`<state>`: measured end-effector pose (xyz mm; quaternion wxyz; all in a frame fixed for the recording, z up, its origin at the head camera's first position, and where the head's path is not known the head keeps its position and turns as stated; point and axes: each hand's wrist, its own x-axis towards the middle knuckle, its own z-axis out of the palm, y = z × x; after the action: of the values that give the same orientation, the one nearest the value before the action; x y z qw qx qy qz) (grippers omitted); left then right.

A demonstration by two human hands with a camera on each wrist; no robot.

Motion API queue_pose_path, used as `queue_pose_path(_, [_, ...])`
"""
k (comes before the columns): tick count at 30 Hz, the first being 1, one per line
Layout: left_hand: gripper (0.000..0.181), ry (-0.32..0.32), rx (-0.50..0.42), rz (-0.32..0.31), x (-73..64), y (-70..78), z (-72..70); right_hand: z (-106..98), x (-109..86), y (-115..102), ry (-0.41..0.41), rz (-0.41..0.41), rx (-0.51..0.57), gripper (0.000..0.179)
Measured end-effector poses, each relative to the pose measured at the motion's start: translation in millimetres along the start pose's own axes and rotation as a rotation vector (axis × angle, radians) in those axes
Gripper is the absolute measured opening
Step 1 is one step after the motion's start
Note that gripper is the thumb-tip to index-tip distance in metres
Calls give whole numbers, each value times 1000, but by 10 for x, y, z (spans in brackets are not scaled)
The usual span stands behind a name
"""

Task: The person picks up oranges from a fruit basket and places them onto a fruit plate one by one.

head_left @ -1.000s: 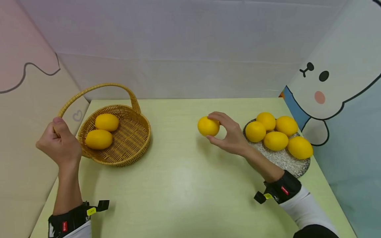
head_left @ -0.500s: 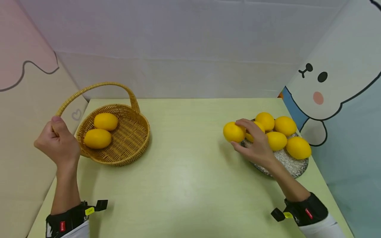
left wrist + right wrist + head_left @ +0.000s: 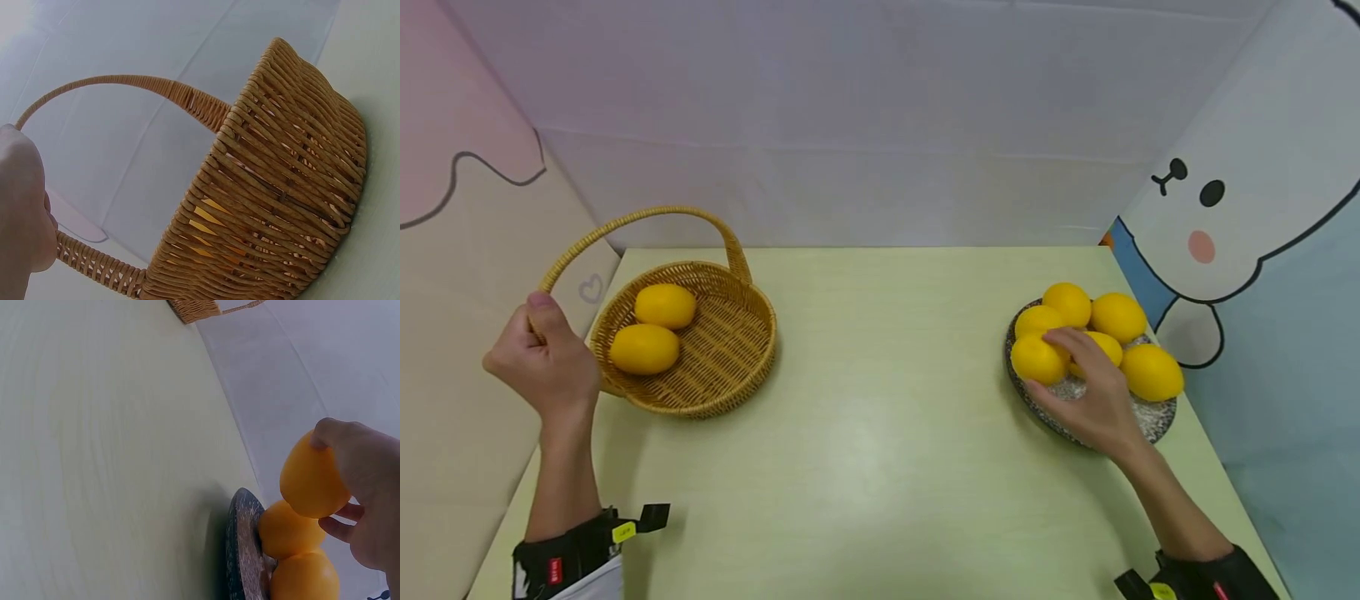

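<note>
My left hand (image 3: 550, 358) grips the handle (image 3: 647, 214) of a round wicker basket (image 3: 730, 358) at the table's left. Two yellow lemons lie inside, the upper lemon (image 3: 665, 306) beside the lower lemon (image 3: 644, 349). In the left wrist view, yellow shows through the weave of the basket (image 3: 281, 162). Over a speckled grey plate (image 3: 1161, 417) at the right, my right hand (image 3: 1093, 396) holds a lemon (image 3: 1037, 360) between thumb and fingers. Several other lemons (image 3: 1117, 317) rest on that plate. The right wrist view shows the held lemon (image 3: 312, 478) just above the plate's lemons.
A pale green table (image 3: 865, 400) stretches between basket and plate. Behind it hangs a pale cloth wall (image 3: 880, 192). Along the right edge stands a panel with a cartoon face (image 3: 1262, 208), and a beige and pink panel (image 3: 467, 350) stands at the left.
My right hand has carried its lemon rightward from mid-table to over the plate, lowering it among the other lemons. The left hand still holds the basket handle in nearly the same place.
</note>
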<state>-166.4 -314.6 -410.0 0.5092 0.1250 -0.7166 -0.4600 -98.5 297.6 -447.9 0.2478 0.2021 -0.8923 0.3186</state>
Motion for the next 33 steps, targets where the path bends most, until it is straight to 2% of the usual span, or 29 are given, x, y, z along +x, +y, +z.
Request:
queue_pose_path(3, [56, -2, 1, -4, -1, 23, 1, -11, -66, 33, -10, -1, -18, 62])
queue_pose_path(6, [56, -5, 6, -7, -2, 28, 4, 1, -126, 79, -26, -18, -65, 65])
queue_pose_path(11, [56, -3, 11, -8, 0, 12, 2, 54, -181, 161, -71, -84, -157, 55])
queue_pose_path(18, [56, -5, 10, -16, -12, 12, 0, 113, -200, 213, -122, -162, -276, 72])
queue_pose_path(25, [56, 2, 18, -12, -13, 8, -15, 153, -190, 200, -145, -184, -310, 76])
queue_pose_path(33, [57, 0, 9, -8, 14, -106, 2, 201, -148, 176, -170, -192, -386, 77])
